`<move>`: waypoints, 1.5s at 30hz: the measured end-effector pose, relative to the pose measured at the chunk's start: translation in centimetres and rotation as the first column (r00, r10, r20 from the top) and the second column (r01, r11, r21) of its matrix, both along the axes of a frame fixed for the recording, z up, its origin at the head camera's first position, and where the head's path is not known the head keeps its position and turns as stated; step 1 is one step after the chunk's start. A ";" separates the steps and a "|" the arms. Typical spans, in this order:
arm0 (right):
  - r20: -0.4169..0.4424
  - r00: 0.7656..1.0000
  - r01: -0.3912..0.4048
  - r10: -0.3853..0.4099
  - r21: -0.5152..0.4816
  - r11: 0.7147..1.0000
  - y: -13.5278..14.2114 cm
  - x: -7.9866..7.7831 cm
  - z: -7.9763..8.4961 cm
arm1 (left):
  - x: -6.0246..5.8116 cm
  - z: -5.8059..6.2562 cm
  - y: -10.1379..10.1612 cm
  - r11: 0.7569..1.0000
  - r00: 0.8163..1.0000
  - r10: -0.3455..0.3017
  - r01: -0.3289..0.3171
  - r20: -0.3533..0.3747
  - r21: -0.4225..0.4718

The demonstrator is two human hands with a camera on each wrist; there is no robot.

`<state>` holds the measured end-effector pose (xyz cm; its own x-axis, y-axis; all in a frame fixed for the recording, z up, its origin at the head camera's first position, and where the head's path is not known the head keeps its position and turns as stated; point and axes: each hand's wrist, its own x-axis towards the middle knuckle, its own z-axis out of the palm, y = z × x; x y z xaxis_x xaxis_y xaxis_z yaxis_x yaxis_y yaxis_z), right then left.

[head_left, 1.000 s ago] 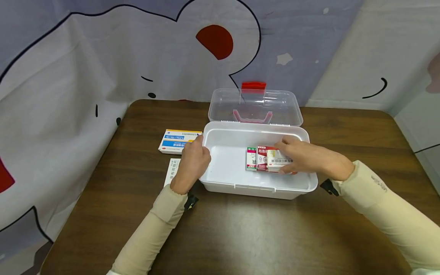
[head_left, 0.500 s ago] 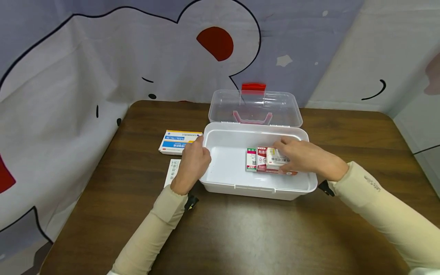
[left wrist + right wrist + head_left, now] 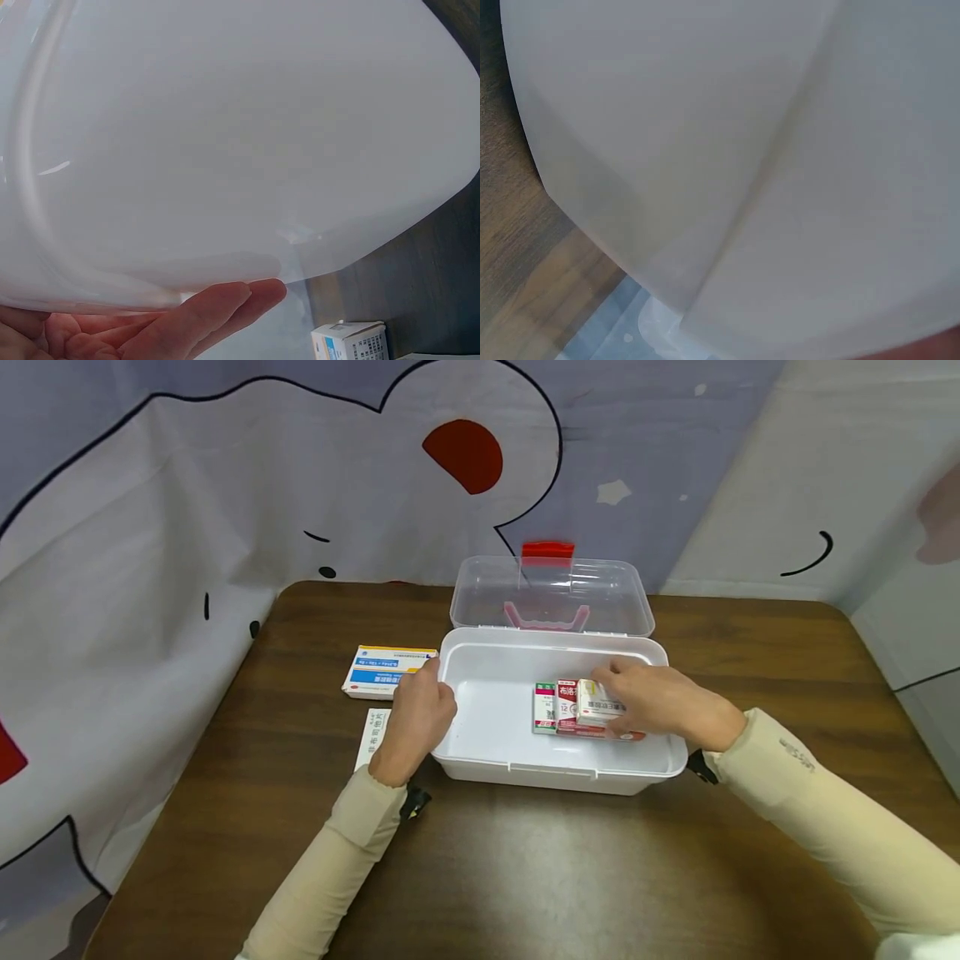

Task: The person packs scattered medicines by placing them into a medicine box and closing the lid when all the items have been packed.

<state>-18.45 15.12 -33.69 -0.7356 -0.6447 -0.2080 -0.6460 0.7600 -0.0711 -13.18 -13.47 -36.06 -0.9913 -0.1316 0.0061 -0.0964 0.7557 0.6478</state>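
A white plastic storage box stands on the table with its clear lid swung back. My left hand grips its left rim; in the left wrist view the fingers lie along the wall. Inside the box, toward the right, my right hand pinches a small white medicine carton over a red-and-white medicine carton. Left of these lies a green-and-magenta-edged white carton. The right hand covers the cartons' right ends. In the right wrist view, the box's wall fills most of the picture.
On the table, left of the storage box, lie a blue, white and yellow medicine carton and a slim white carton, partly hidden by the left hand. A patterned cloth hangs behind the table.
The white carton in my right hand has shifted slightly toward the back, showing more of the red carton's front edge. My left hand stays on the rim. The head view has shifted slightly.
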 end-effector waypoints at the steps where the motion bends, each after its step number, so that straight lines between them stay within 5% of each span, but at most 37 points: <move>1: -0.005 1.000 -0.004 0.004 -0.005 1.000 0.0 -0.1 -0.1 | 0.0 0.0 0.0 1.000 1.000 0.000 0.000 0.001 0.001; 14: -0.016 1.000 0.003 -0.003 -0.018 1.000 0.1 -0.1 -0.2 | 0.1 0.0 0.0 1.000 1.000 0.000 0.000 -0.024 -0.007; 25: 0.274 0.960 0.107 -0.057 -0.173 0.979 0.6 0.7 1.9 | 0.0 0.1 0.1 1.000 1.000 -0.003 0.003 0.005 0.003; 33: 0.189 0.977 0.155 -0.098 -0.314 0.937 3.0 2.0 3.2 | 0.0 0.1 0.0 1.000 1.000 -0.003 0.003 0.004 -0.004; 45: 0.127 0.966 0.258 -0.224 -0.440 0.861 4.5 3.2 2.2 | 0.1 0.2 0.2 1.000 1.000 0.002 -0.002 -0.013 0.007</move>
<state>-15.27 19.60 -31.50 -0.8746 -0.4848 0.0051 -0.4277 0.7665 -0.4792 -13.11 -13.30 -35.85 -0.9909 -0.1334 0.0184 -0.0890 0.7510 0.6542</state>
